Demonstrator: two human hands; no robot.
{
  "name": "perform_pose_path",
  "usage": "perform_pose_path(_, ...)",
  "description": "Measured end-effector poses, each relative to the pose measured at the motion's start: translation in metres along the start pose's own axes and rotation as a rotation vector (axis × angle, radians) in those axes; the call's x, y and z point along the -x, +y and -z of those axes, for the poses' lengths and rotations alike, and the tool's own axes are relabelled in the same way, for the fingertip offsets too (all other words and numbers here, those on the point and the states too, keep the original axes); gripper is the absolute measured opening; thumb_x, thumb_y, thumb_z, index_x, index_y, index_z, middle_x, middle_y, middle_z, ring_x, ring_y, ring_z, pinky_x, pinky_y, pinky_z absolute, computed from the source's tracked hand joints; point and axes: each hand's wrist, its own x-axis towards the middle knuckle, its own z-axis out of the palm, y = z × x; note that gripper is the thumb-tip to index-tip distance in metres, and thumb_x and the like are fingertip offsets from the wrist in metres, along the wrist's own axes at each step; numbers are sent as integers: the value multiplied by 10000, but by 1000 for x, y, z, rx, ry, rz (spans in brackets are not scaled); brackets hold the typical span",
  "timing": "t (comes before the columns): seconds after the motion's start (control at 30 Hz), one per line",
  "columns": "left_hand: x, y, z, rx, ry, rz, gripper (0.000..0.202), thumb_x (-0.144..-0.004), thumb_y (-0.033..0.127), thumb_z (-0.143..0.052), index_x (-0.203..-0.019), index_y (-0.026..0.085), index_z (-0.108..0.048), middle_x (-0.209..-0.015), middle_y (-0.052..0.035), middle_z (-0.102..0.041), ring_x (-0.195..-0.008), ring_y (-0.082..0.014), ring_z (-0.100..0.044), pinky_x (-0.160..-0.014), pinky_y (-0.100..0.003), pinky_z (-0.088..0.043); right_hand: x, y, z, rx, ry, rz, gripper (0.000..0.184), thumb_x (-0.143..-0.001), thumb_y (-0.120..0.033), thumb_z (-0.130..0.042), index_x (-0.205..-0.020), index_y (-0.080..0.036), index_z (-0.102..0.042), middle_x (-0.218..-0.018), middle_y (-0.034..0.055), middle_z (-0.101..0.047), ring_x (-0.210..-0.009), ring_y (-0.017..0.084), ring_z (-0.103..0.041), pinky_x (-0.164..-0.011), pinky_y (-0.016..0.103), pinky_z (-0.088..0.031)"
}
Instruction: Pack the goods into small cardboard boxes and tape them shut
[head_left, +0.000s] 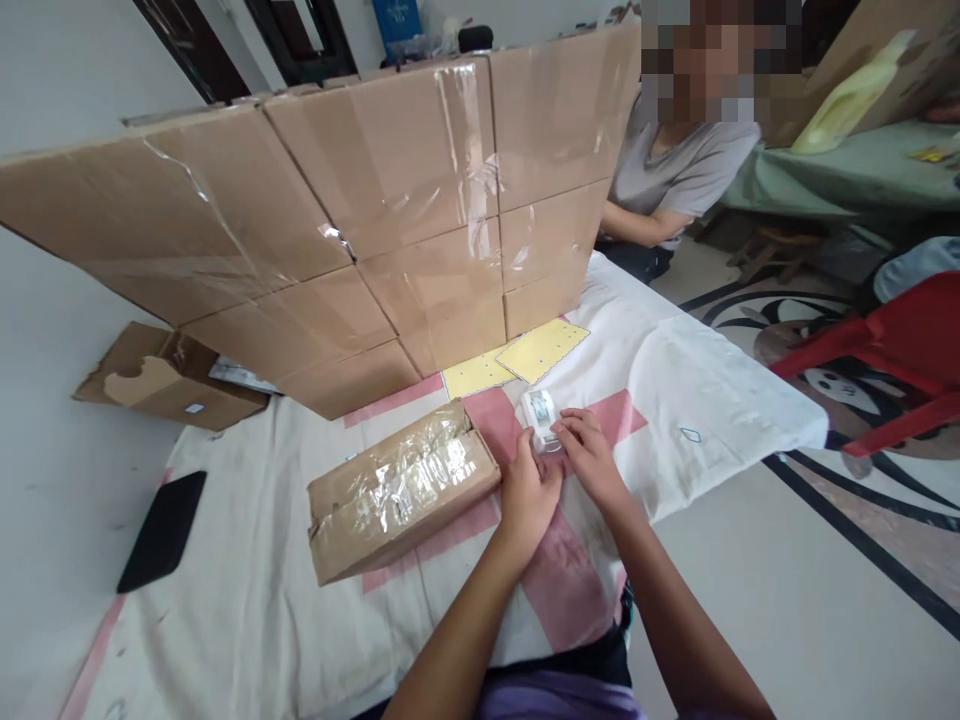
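Note:
My left hand (529,495) is closed around the lower end of a small white rounded object (538,408), which has a pale greenish-grey patch on its upper side. I cannot make out its exact kind. The fingertips of my right hand (589,448) press against its right side, with the fingers bent. A taped cardboard box (401,490) lies just to the left of my hands. Beyond the white object, two yellow sheets (544,348) with small dots overlap on the cloth.
Stacked, taped cartons (420,200) form a wall across the table's back. An opened carton (187,380) and a black flat item (162,530) sit at left. The table has a white and pink cloth (247,560). Another person (667,180) sits behind; a red chair (892,350) stands right.

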Motion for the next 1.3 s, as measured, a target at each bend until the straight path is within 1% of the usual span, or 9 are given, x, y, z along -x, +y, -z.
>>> perform_pose_path(0.1, -2, 0, -5, -97, 57, -38, 719, -893, 270, -637, -1541, 191, -336, -1312, -153, -667, -1151, -301, -668, -897, -382, -524, -7, -4, -3, 78, 19, -102, 270, -817, -469, -645, -724, -245, -762, -1118, 103, -644, -1219, 347, -485, -1083, 509, -362)
perform_pose_path(0.17, -3, 0, -7, -131, 82, -61, 735, -903, 254, -630, -1565, 195, -318, -1432, -166, -600, -1241, -308, -635, -958, -391, -518, -13, -10, -5, 100, -1, -150, 299, -778, -433, -653, -560, -231, -681, -956, 92, -667, -1126, 331, -533, -989, 451, -419)
perform_pose_path(0.23, -3, 0, -7, -182, 86, -74, 701, -924, 235, -595, -1571, 189, -328, -1360, -163, -653, -1174, -302, -673, -939, -395, -529, -18, -16, -7, 95, -50, -179, 371, -756, -400, -657, -445, -222, -558, -726, 55, -627, -914, 272, -588, -848, 376, -450)
perform_pose_path(0.3, -4, -1, -7, -243, 75, -70, 677, -939, 230, -563, -1575, 177, -336, -1198, -153, -728, -1050, -301, -716, -875, -400, -544, -21, -21, -7, 81, -86, -208, 392, -734, -380, -666, -422, -220, -491, -554, 11, -531, -685, 203, -546, -707, 325, -424)
perform_pose_path(0.4, -3, -2, -6, -300, 67, -64, 678, -937, 229, -551, -1577, 164, -338, -1050, -138, -758, -939, -306, -731, -795, -394, -548, -21, -28, -5, 41, -115, -275, 358, -750, -401, -636, -474, -222, -494, -489, -16, -475, -537, 158, -463, -581, 299, -357)
perform_pose_path(0.53, -3, -1, -7, -281, 79, -66, 686, -933, 242, -571, -1575, 169, -341, -1028, -131, -756, -907, -300, -728, -771, -384, -540, -14, -39, -1, -10, -111, -336, 362, -804, -460, -582, -540, -222, -514, -530, -9, -521, -535, 165, -492, -556, 298, -356)
perform_pose_path(0.7, -5, 0, -6, -238, 67, -21, 684, -931, 252, -585, -1569, 173, -352, -965, -110, -752, -883, -299, -726, -738, -371, -522, 2, -47, 0, -17, -59, -396, 374, -748, -447, -636, -495, -231, -465, -470, -14, -482, -496, 161, -476, -533, 292, -338)
perform_pose_path(0.97, -6, 2, -3, -292, 36, -12, 645, -949, 268, -570, -1552, 173, -363, -943, -105, -755, -889, -306, -731, -708, -351, -501, 30, -45, -5, -159, -1, -438, 300, -667, -456, -606, -532, -190, -572, -560, 6, -563, -583, 151, -511, -577, 274, -392)
perform_pose_path(1.3, -8, 0, -1, -281, 23, -17, 680, -911, 233, -595, -1553, 209, -372, -945, -97, -749, -899, -309, -728, -728, -360, -509, 43, -39, -9, -230, 83, -475, 280, -613, -437, -641, -529, -192, -534, -530, -22, -498, -534, 110, -409, -517, 251, -313)
